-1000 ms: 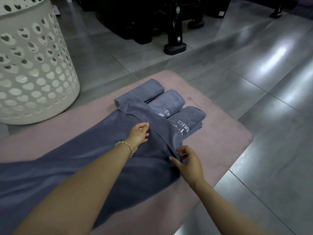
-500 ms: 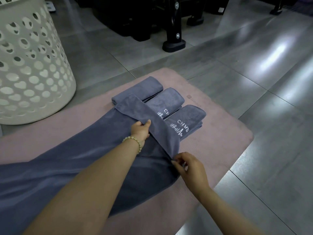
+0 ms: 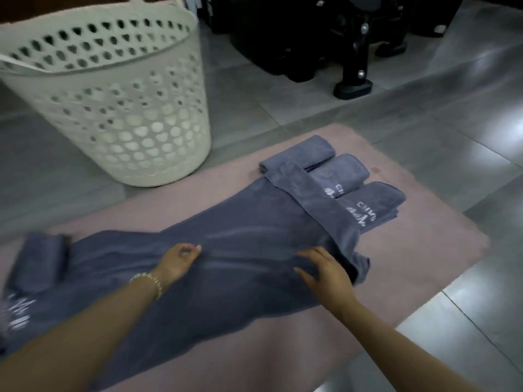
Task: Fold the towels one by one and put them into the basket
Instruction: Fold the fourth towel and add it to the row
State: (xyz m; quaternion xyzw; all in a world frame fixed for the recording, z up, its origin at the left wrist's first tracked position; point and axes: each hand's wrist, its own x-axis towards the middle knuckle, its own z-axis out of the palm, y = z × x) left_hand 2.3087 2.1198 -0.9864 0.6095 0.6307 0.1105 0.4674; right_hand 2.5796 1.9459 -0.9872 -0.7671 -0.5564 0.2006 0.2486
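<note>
One basket (image 3: 113, 114), white and perforated, stands far left on the floor (image 3: 254, 108), just beside the pink mat (image 3: 424, 250). No towel shows through its holes or over its rim.

One long towel (image 3: 254, 236), grey-blue, lies spread along the mat. Its left end is rumpled and carries white lettering (image 3: 17, 312). The surface is creased. Its right end is turned back in a narrow band that overlaps the folded towels.

The left hand (image 3: 179, 258) rests mid-towel with its fingers curled. The frame is too blurred to say whether it pinches cloth. The right hand (image 3: 325, 271) lies palm down near the turned end, fingers straight and apart.

Three folded towels (image 3: 339, 172) sit side by side at the mat's far right.

Judged progress: three are folded but not yet in the basket. The fourth looks barely started, and all of the basket loading seems left to do.
</note>
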